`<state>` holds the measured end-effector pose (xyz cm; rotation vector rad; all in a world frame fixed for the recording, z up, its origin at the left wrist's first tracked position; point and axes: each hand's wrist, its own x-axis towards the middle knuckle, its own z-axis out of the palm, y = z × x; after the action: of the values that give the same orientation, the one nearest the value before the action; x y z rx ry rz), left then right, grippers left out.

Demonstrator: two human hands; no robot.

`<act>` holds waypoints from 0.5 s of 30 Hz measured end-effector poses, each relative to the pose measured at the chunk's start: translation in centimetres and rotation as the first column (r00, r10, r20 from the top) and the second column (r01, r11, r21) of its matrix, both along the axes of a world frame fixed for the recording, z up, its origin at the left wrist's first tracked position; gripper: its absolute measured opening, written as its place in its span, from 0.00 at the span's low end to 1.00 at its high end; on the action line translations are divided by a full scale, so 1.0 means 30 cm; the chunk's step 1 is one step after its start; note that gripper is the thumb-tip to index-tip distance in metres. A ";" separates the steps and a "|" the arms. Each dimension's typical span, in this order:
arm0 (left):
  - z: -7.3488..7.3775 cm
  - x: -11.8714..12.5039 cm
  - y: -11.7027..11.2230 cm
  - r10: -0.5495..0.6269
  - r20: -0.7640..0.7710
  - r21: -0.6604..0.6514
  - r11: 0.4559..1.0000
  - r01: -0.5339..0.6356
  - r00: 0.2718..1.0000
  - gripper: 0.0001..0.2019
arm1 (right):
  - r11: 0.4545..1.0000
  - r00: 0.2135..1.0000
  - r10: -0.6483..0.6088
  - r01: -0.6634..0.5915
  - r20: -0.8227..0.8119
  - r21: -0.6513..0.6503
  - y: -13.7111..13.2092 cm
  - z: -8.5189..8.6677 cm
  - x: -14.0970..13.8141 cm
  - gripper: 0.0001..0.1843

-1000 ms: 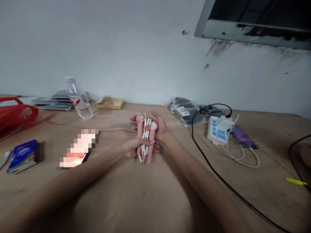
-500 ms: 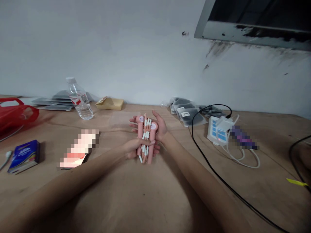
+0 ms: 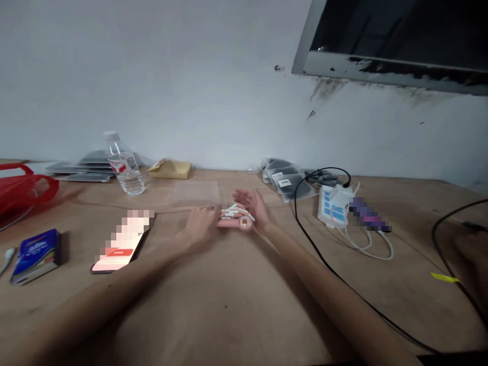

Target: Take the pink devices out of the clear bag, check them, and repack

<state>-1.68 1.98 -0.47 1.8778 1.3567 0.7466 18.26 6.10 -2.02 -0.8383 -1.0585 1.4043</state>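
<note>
A folded skipping rope, with pink handles and white and pink beads, lies crosswise between my two hands. One handle's round end faces me on the right. My left hand is closed at the rope's left end, its back turned up and its fingertips mostly hidden. At the right end, my right hand is open, palm facing the rope and fingers extended. I cannot tell whether the right palm touches it. Behind the rope, a clear plastic sheet lies flat on the table.
On the left are a phone, a blue tissue pack, a water bottle and a red bag. A yellow box and grey packets line the wall. A power strip and a black cable are right.
The skipping rope has turned from lengthwise to crosswise and sits lower between my hands. My left hand has moved to its left end; my right hand has opened beside it. The view has shifted slightly.
</note>
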 end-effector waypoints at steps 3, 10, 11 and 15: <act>-0.015 0.011 -0.016 0.064 -0.403 0.179 0.984 0.010 0.913 0.12 | 0.989 0.963 -0.121 0.098 0.241 0.108 -0.072 -0.091 0.111 0.36; -0.048 0.037 -0.028 0.088 -0.718 0.281 0.944 0.171 0.691 0.12 | 0.856 0.600 -0.224 -0.255 0.768 0.449 -0.196 -0.130 0.174 0.35; -0.050 0.037 -0.028 0.089 -0.717 0.284 0.943 0.173 0.692 0.12 | 0.837 0.551 -0.226 -0.311 0.803 0.449 -0.196 -0.125 0.172 0.35; -0.051 0.035 -0.030 0.059 -0.712 0.294 0.930 0.220 0.700 0.14 | 0.818 0.461 -0.233 -0.383 0.856 0.429 -0.185 -0.119 0.179 0.35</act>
<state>-0.62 1.08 -1.99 2.6846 1.6455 0.1925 23.63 0.55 -5.59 -1.0772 -2.2468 0.4955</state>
